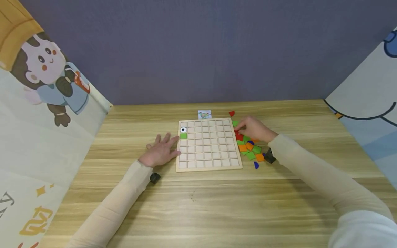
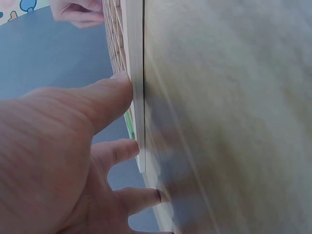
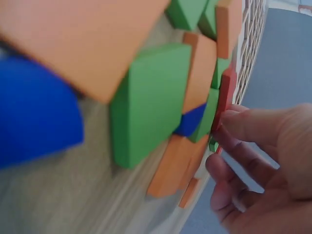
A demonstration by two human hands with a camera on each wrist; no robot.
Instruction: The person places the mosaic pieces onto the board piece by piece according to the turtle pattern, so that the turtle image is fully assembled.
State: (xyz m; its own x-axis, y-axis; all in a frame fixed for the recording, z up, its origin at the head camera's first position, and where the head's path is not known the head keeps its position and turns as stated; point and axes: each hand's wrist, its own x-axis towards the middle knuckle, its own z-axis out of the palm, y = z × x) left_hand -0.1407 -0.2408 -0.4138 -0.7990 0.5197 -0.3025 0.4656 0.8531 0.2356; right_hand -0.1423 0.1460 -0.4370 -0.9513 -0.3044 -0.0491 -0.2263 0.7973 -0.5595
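A wooden grid board (image 1: 208, 150) lies flat on the table, with a round white-and-black eye piece (image 1: 183, 130) and a green square tile (image 1: 183, 136) in its left column. My left hand (image 1: 161, 151) is spread at the board's left side; thumb and index finger touch its edge, and the other fingers stretch over the table. At the right edge, my right hand (image 1: 252, 128) reaches into a pile of coloured pieces. Its thumb and fingertips pinch a red tile (image 3: 226, 95); the fingers partly hide the piece. Green, orange and blue pieces lie around it, including a green square tile (image 3: 153, 100).
A small printed picture card (image 1: 204, 114) lies behind the board. One red piece (image 1: 231, 113) sits apart near the back, and a blue half-round piece (image 1: 256, 165) lies at the pile's front. A dark panel (image 1: 211, 51) rises behind the table.
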